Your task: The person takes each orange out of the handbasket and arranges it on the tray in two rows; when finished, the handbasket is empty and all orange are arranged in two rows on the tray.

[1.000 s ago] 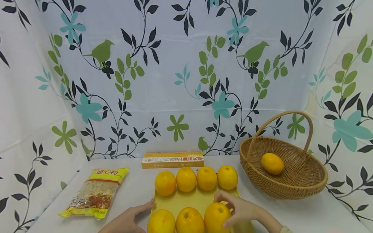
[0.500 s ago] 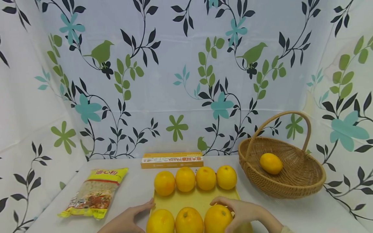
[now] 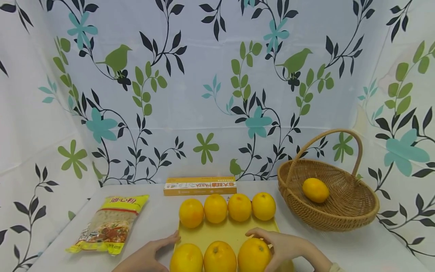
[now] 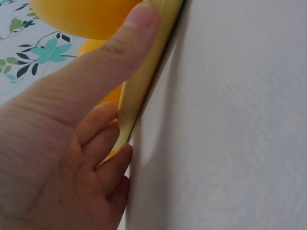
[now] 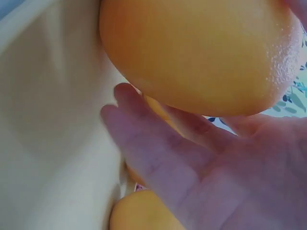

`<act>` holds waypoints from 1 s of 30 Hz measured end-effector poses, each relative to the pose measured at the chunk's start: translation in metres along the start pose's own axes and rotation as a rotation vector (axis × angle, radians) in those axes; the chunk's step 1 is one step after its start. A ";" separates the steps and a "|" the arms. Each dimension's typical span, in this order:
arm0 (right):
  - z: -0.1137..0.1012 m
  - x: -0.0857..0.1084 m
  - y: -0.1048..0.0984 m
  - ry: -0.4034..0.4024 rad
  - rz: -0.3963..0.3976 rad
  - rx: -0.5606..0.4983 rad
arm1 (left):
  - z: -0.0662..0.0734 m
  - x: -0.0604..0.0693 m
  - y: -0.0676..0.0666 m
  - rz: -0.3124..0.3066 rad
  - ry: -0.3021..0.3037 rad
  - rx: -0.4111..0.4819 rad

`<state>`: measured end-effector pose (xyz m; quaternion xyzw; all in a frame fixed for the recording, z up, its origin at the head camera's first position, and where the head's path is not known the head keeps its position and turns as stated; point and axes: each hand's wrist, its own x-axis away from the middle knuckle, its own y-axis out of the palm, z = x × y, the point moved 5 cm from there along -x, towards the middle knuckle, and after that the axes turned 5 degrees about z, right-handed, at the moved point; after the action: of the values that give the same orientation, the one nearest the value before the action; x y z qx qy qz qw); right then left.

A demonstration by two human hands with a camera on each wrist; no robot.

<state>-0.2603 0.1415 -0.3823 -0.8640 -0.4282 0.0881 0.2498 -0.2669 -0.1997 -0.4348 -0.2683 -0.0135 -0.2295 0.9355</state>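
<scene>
A yellow tray (image 3: 224,232) bears a far row of oranges (image 3: 215,209) and a near row of three. My right hand (image 3: 283,245) curls around the rightmost near orange (image 3: 254,256), fingertips behind it. In the right wrist view that orange (image 5: 192,52) fills the space above my fingers (image 5: 158,148); only a bit of the thumb shows. My left hand (image 3: 146,257) rests at the tray's left side, beside the leftmost near orange (image 3: 187,258). The left wrist view has the thumb and fairly straight fingers (image 4: 112,167) against the tray's edge (image 4: 141,88).
At the left lies a bag of noodles (image 3: 110,224). A pasta box (image 3: 199,186) stands behind the tray. To the right is a wicker basket (image 3: 340,223) with one yellow-orange fruit (image 3: 315,190) inside. A patterned cloth (image 3: 190,90) hangs around the white table (image 3: 159,215).
My right hand has shifted slightly on the orange, its thumb sliding from the front toward the near right side. The left hand and the fruit have stayed in place.
</scene>
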 end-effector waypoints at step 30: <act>-0.013 0.007 -0.011 -0.125 0.075 0.015 | -0.001 0.001 0.001 0.020 -0.041 -0.010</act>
<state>-0.2584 0.1478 -0.3651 -0.8704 -0.4096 0.1544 0.2254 -0.2656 -0.1996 -0.4358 -0.2778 -0.0290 -0.2146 0.9359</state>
